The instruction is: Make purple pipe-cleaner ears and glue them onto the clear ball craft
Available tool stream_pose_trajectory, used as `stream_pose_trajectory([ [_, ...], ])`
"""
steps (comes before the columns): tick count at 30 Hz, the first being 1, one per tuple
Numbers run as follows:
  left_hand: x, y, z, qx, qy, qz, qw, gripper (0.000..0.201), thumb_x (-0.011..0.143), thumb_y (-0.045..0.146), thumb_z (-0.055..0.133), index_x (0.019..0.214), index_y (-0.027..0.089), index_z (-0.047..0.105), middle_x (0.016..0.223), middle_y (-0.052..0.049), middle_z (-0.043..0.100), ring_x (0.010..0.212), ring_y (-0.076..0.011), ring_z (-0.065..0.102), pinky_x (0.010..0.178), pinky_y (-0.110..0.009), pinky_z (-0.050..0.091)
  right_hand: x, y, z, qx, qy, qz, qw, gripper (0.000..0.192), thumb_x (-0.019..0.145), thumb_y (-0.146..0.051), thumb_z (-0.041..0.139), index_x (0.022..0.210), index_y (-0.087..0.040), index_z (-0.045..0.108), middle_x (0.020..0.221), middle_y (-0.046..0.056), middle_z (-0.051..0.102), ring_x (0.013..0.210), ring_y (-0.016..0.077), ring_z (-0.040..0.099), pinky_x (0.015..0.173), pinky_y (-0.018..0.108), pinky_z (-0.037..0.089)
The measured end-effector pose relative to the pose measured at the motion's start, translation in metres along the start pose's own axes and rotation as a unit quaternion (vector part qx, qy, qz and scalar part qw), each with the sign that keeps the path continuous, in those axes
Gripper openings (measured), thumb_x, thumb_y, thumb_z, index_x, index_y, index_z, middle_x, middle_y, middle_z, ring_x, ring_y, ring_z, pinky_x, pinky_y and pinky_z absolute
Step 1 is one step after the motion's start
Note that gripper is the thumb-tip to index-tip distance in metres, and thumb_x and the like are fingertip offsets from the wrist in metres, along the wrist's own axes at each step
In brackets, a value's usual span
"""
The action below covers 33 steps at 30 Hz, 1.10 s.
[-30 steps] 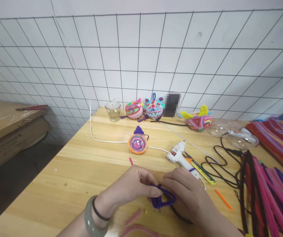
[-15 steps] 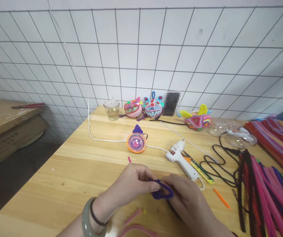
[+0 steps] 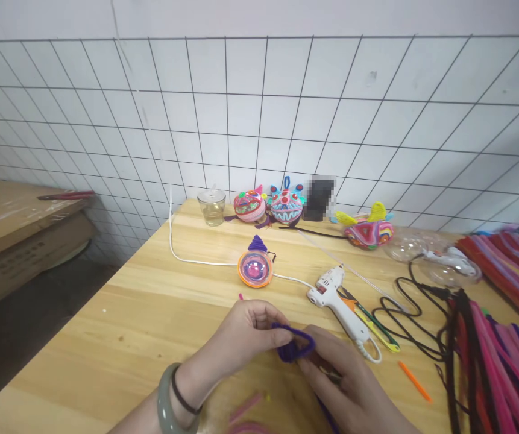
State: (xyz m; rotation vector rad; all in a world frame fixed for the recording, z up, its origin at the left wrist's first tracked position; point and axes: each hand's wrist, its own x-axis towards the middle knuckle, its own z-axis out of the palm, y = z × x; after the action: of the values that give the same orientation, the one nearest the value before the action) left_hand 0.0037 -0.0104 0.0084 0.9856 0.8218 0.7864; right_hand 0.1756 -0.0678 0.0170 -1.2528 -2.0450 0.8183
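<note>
Between both hands is a dark purple pipe cleaner [image 3: 290, 353], folded into a small coiled piece with a loop sticking out to the right. My left hand [image 3: 252, 325] pinches its upper left side between thumb and fingers. My right hand [image 3: 347, 377] is closed at the loop's right side, and a purple strand hangs below it. Something dark shows under the right fingers; I cannot make it out. Beyond the hands lies a round orange-rimmed clear piece [image 3: 255, 269] with coloured rings inside and a purple pipe-cleaner triangle [image 3: 257, 243] at its top.
A white glue gun [image 3: 340, 301] lies right of centre beside a yellow-green cutter [image 3: 379, 331]. Pipe-cleaner bundles [image 3: 489, 355] and a black cable [image 3: 404, 301] fill the right. Decorated balls [image 3: 286, 207], a glass cup [image 3: 213, 208] and clear plastic shells [image 3: 449, 265] stand along the back.
The view has shifted slightly, so the scene sits lower and further right. The purple loop has turned a little between my hands, and the strand under my right hand shows more.
</note>
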Motion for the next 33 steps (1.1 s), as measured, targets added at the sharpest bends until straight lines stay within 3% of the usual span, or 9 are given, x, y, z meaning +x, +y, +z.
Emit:
stream_pose_trajectory([
  [5, 0.000, -0.003, 0.001, -0.019, -0.006, 0.003, 1.000, 0.027, 0.055, 0.031, 0.083, 0.067, 0.012, 0.066, 0.062, -0.002, 0.071, 0.055, -0.0115, 0.062, 0.059, -0.025, 0.048, 0.001, 0.006, 0.007, -0.011, 0.032, 0.006, 0.999, 0.021, 0.091, -0.028, 0.047, 0.079, -0.020, 0.061, 0.069, 0.002, 0.062, 0.062, 0.0162, 0.059, 0.056, 0.022, 0.048],
  [12, 0.001, -0.004, 0.001, -0.039, 0.014, 0.003, 0.999, 0.029, 0.055, 0.032, 0.083, 0.067, 0.011, 0.066, 0.066, -0.006, 0.073, 0.057, -0.0145, 0.064, 0.062, -0.028, 0.050, 0.006, 0.015, 0.015, 0.052, 0.094, 0.066, 0.992, 0.019, 0.087, -0.032, 0.054, 0.087, -0.021, 0.070, 0.083, 0.004, 0.074, 0.078, 0.0201, 0.068, 0.070, 0.025, 0.053],
  [17, 0.002, -0.005, 0.000, -0.054, 0.026, -0.023, 0.998, 0.030, 0.052, 0.031, 0.084, 0.066, 0.011, 0.066, 0.059, -0.004, 0.070, 0.054, -0.0141, 0.063, 0.060, -0.027, 0.048, 0.008, 0.011, 0.015, 0.071, 0.085, 0.101, 0.989, 0.025, 0.087, -0.037, 0.054, 0.078, -0.019, 0.070, 0.077, 0.004, 0.073, 0.074, 0.0204, 0.067, 0.066, 0.025, 0.052],
  [22, 0.001, -0.005, 0.000, -0.087, 0.011, -0.054, 0.995, 0.032, 0.056, 0.035, 0.082, 0.072, 0.010, 0.070, 0.067, -0.005, 0.071, 0.060, -0.0127, 0.062, 0.063, -0.026, 0.046, 0.008, 0.011, 0.013, 0.089, 0.077, 0.125, 0.985, 0.032, 0.087, -0.042, 0.053, 0.076, -0.017, 0.069, 0.072, 0.004, 0.071, 0.067, 0.0186, 0.063, 0.060, 0.024, 0.049],
  [28, 0.001, -0.006, -0.004, -0.019, -0.040, -0.066, 0.997, 0.038, 0.057, 0.037, 0.081, 0.083, 0.010, 0.073, 0.077, -0.009, 0.073, 0.063, -0.0142, 0.061, 0.058, -0.025, 0.044, 0.008, 0.019, 0.014, 0.170, 0.090, 0.153, 0.969, 0.041, 0.083, -0.052, 0.055, 0.072, -0.015, 0.067, 0.069, 0.004, 0.068, 0.065, 0.0182, 0.062, 0.058, 0.023, 0.048],
  [33, 0.002, -0.007, -0.003, -0.002, -0.030, -0.050, 0.998, 0.030, 0.056, 0.034, 0.081, 0.073, 0.011, 0.074, 0.070, -0.007, 0.072, 0.058, -0.0125, 0.059, 0.059, -0.025, 0.044, 0.009, 0.016, 0.013, 0.196, 0.061, 0.147, 0.968, 0.038, 0.084, -0.050, 0.055, 0.076, -0.016, 0.069, 0.075, 0.006, 0.071, 0.073, 0.0215, 0.064, 0.066, 0.028, 0.050],
])
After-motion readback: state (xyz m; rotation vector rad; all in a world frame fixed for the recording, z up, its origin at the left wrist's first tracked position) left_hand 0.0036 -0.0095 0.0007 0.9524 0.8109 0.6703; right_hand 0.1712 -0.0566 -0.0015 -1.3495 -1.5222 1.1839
